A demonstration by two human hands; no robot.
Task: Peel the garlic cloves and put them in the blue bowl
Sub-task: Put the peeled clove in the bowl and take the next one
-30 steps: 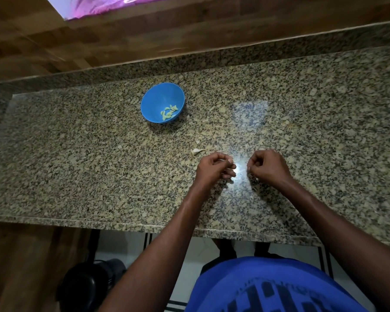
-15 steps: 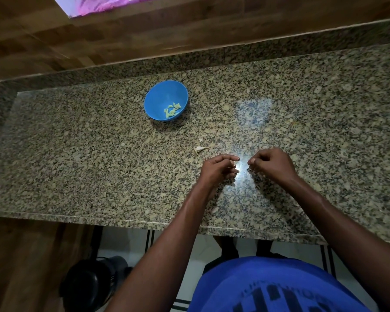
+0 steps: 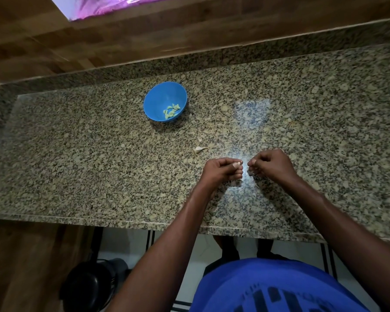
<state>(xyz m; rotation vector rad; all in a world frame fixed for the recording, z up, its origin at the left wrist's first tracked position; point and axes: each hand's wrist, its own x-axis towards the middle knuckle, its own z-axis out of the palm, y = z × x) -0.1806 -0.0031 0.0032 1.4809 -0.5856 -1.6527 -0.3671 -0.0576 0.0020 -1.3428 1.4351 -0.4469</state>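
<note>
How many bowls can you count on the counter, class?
1. The blue bowl stands on the granite counter, beyond and left of the hands, with peeled garlic cloves inside. No other bowl shows in this view.

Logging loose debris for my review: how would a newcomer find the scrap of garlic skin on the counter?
Start at the blue bowl on the granite counter. Come toward the person's left hand; the garlic skin lies between them, just beyond that hand. It is pale, curled and papery against the speckle.
</note>
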